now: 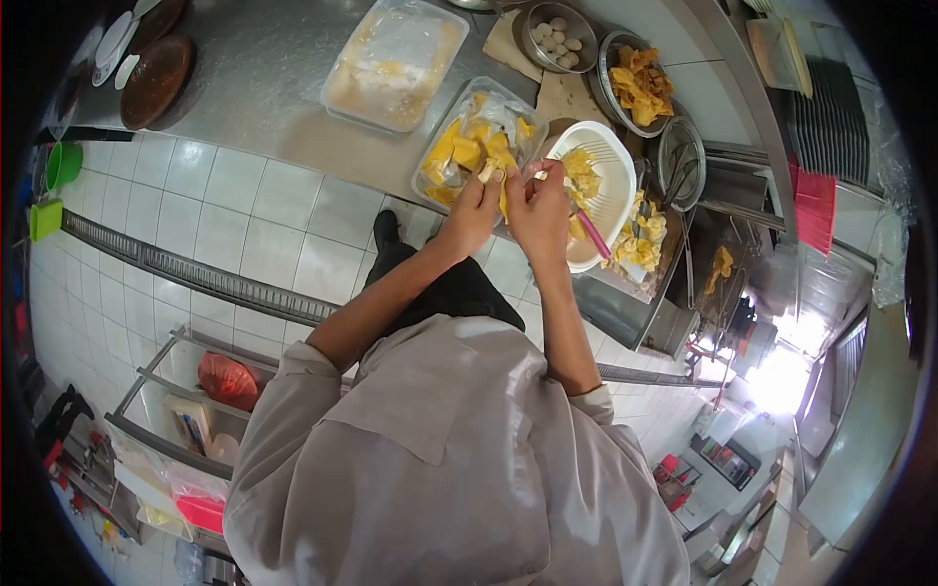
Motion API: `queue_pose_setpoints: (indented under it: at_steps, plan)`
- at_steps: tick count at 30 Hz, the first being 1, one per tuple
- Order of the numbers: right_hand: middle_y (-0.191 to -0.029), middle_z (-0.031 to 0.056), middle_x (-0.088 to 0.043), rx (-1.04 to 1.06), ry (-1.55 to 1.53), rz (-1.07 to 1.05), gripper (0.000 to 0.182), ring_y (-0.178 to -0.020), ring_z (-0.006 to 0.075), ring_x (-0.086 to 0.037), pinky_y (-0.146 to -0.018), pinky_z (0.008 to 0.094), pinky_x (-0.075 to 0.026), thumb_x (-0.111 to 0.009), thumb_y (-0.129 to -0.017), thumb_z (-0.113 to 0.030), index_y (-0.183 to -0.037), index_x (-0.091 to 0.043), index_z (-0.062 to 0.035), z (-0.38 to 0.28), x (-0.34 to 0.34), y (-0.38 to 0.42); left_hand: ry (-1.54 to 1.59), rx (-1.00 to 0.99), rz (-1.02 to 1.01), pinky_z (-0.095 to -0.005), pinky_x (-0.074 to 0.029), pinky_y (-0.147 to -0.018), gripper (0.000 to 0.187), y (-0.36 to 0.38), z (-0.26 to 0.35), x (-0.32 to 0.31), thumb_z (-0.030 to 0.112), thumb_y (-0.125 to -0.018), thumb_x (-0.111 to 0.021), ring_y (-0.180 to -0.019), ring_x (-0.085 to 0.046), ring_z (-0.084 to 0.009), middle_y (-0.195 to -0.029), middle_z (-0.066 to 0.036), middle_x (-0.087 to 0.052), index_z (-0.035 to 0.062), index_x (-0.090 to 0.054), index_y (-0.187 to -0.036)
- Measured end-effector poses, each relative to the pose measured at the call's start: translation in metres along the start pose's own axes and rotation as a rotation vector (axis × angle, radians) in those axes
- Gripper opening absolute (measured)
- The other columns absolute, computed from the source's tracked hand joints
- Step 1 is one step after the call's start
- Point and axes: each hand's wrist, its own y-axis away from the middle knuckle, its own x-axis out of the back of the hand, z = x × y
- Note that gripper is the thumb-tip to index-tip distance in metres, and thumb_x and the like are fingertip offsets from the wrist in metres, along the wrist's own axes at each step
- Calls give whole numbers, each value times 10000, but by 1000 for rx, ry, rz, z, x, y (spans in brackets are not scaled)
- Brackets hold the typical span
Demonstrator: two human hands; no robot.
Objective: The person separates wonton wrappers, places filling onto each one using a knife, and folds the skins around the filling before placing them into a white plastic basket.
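My left hand (473,217) is closed, its fingertips pinching a yellow dough wrapper (491,168). Close beside it, my right hand (540,207) has its thumb and fingers pressed together; what they pinch is too small to make out. Under my hands is a clear plastic container (422,184) with yellow wrapper sheets (459,151) in plastic film. On the right, a white oval basin (618,181) holds folded yellow dumplings (582,176) in a slatted part. A pink-handled utensil (592,234) leans across the basin's near side, next to my right wrist.
A frosted plastic box (396,68) stands farther back on the steel counter (264,59). Metal bowls hold whitish balls (557,44) and fried golden pieces (640,88). More folded dumplings (640,239) lie right of the basin. A fryer (723,264) stands farther right.
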Motion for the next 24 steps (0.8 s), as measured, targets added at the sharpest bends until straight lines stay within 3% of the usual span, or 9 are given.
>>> queue_pose_setpoints:
  at_steps: [2, 4, 6, 9, 13, 16, 18, 24]
  plan:
    - [-612, 101, -606, 56, 91, 58, 359, -492, 272, -582, -511, 428, -445, -720, -996, -253, -1164, -539, 7, -2, -3, 8, 56, -60, 22, -341, -510, -956, 414, 0, -2, -2, 308, -1165, -449, -1086, -632, -185, -1214, -138, -666, -16, -531, -1408]
    - [-619, 88, -604, 126, 192, 151, 399, -504, 308, -579, -538, 460, -455, -731, -990, -269, -1193, -530, 11, -5, -8, 14, 147, -84, 29, -305, -485, -854, 383, 1, 5, -7, 327, -1168, -441, -977, -578, -132, -1116, -78, -634, 15, -561, -1355]
    - [-725, 113, -633, 190, 211, 205, 432, -624, 332, -624, -610, 471, -482, -738, -986, -283, -1215, -527, 16, 1, -13, 13, 250, -58, 45, -238, -427, -677, 359, 9, 19, -12, 368, -1171, -437, -761, -472, -41, -920, 37, -572, 71, -614, -1271]
    - [-944, 176, -647, 288, 223, 275, 480, -834, 363, -657, -750, 473, -511, -744, -983, -283, -1254, -512, 39, 16, -26, 15, 274, 50, 101, -299, -517, -884, 356, 15, 30, -11, 305, -1175, -415, -994, -617, -139, -1111, -74, -647, 9, -564, -1305]
    - [-1201, 249, -589, 186, 3, 183, 518, -1031, 407, -638, -896, 458, -517, -741, -989, -262, -1307, -483, 56, 24, -42, 27, 149, -28, 100, -293, -511, -874, 356, 12, 24, 1, 307, -1177, -410, -945, -603, -139, -1041, -43, -639, 8, -569, -1287]
    - [-1211, 239, -582, 271, 37, 256, 545, -1041, 394, -637, -933, 448, -510, -748, -987, -246, -1341, -459, 52, 22, -47, 24, 114, -154, 94, -296, -506, -863, 345, 14, 17, -2, 298, -1177, -408, -935, -598, -137, -1014, -36, -644, 4, -581, -1228]
    - [-1209, 221, -579, 198, -128, 270, 554, -1058, 367, -630, -936, 436, -509, -753, -986, -245, -1350, -450, 44, 21, -55, 21, 141, -170, 110, -299, -502, -850, 336, 17, 23, -6, 288, -1178, -407, -922, -594, -134, -995, -30, -643, 5, -588, -1179]
    - [-1232, 182, -564, 158, -202, 244, 568, -1052, 297, -600, -891, 405, -516, -774, -977, -247, -1354, -445, 20, 24, -59, 27, 189, -55, 122, -315, -511, -920, 408, 22, 29, 0, 335, -1182, -382, -995, -617, -142, -1075, -65, -665, -5, -602, -1234]
